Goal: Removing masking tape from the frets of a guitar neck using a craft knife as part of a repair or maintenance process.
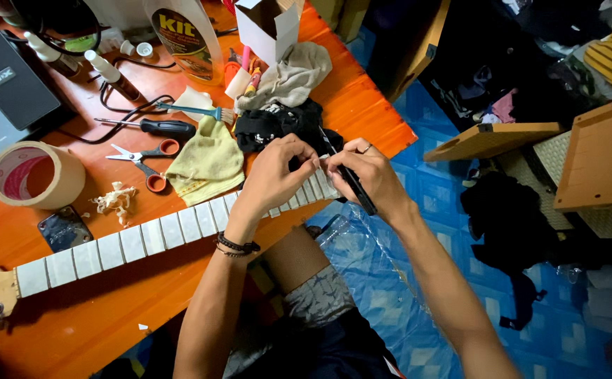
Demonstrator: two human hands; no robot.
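My left hand (274,172) pinches the tape on the guitar neck (158,235), which lies across the orange table (362,105) with its headstock near left and its heel under my hands, while my right hand (366,172) is closed round a thin black blade (348,179), fingertips also on the tape. The one neck looks long, stiff and fairly light, best steadied by its edges, and the tape thin and easily torn. Far left I count one tape roll (36,175), one pair of scissors (144,161), one screwdriver (151,126), one yellow cloth (208,161).
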